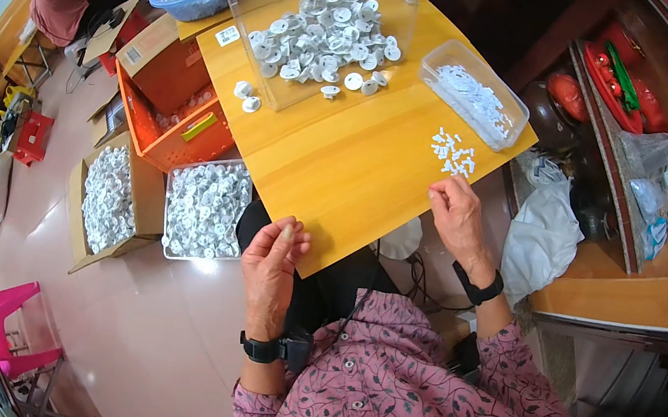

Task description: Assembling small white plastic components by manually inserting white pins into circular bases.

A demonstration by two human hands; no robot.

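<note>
My left hand [273,258] is over the near left edge of the yellow wooden table [308,151], its fingers curled in; whatever they may hold is too hidden to name. My right hand [459,221] pinches thumb and fingers together just short of a loose scatter of tiny white plastic pieces [453,152]. Anything in that pinch is too small to make out. Beyond the scatter, a clear plastic box [512,138] holds more of these tiny pieces. A big transparent bin [410,18] lies at the table's far side, with a heap of round white plastic parts [328,35] spilling from it.
On the floor to the left are a cardboard box [141,207] and a clear tub [168,247], both full of white parts. An orange crate [163,146] stands behind them. Shelves [612,158] with bags rise at right. Another person [62,2] sits far left, near a blue basin [186,7].
</note>
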